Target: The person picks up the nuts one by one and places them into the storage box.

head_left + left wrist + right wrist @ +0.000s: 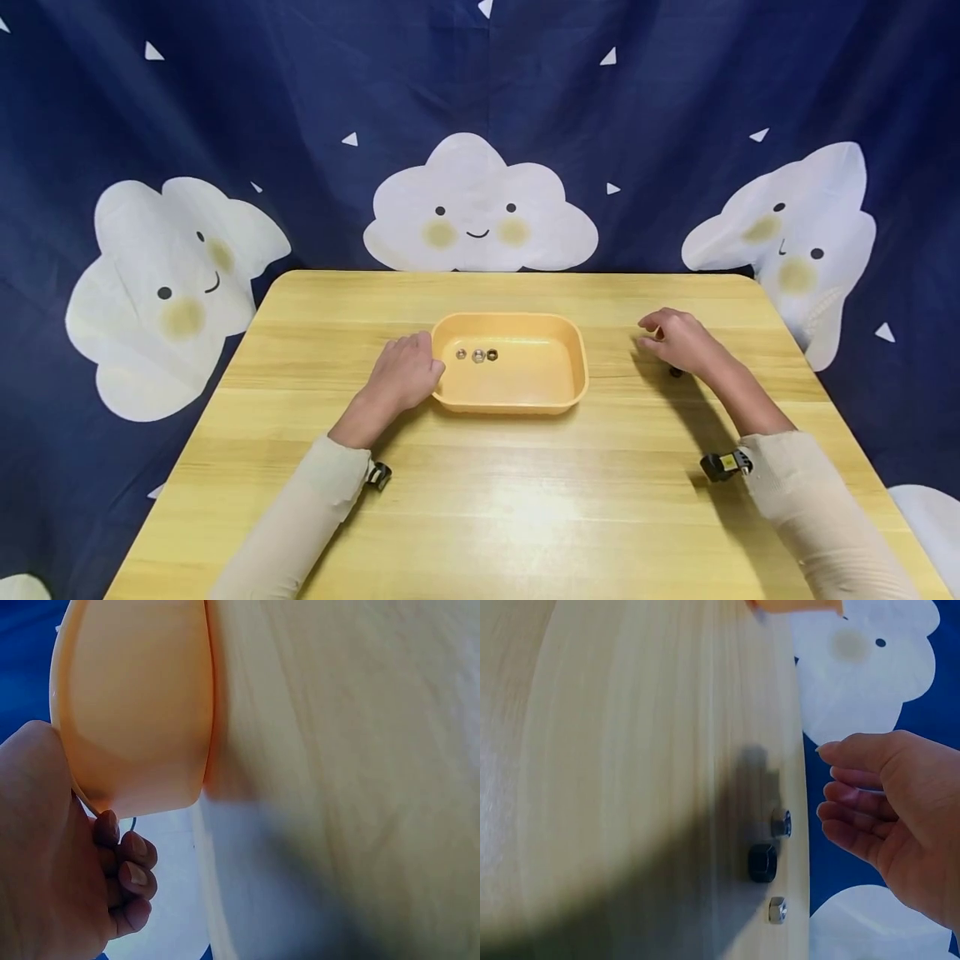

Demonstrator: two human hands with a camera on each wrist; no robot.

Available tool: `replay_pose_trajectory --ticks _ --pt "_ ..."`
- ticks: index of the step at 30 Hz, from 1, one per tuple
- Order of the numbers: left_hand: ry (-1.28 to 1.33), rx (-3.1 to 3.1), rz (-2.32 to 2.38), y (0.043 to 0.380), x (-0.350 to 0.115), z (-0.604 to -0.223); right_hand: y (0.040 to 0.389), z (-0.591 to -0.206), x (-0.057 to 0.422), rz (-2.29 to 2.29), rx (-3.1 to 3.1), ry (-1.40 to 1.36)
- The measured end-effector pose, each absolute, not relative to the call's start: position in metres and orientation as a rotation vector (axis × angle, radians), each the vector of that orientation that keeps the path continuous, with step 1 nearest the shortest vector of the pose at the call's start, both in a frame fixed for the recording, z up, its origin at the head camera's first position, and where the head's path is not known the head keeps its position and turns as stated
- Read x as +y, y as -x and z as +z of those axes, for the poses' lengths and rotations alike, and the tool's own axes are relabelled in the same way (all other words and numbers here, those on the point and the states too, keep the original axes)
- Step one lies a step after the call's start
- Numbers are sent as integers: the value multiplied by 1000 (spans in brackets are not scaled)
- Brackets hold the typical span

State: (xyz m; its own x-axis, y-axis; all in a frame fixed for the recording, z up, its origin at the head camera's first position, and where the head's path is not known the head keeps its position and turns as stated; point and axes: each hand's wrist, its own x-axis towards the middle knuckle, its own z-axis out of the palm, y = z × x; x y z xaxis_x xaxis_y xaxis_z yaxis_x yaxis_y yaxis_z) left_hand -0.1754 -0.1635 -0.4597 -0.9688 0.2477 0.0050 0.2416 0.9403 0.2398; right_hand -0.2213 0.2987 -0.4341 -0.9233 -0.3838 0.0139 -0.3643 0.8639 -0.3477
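Note:
A shallow orange plastic tray [525, 408] stands mid-table. My left hand [405, 371] grips its left end, thumb over the rim and fingers curled below it outside, as the left wrist view shows. Inside the tray, toward its left, lie a small silver nut [461, 354], a larger silver nut [478, 356] and a dark nut [492, 355] in a row. Right of the tray my right hand [686, 342] hovers with loosely bent fingers and nothing between them. Below it on the table are a black nut [763, 863] and two silver nuts [781, 823], mostly hidden in the head view.
The light wooden table [517, 500] carries the tray and the loose nuts. A dark blue curtain [637, 100] with white smiling clouds hangs behind its far edge. Wrist cameras [723, 467] are strapped to both sleeves.

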Motion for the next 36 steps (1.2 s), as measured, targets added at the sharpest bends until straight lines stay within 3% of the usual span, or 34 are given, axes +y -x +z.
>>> replay_pose_trajectory --ticks 36 --pt "-357 3055 326 176 -161 -459 223 -460 321 -437 2964 532"
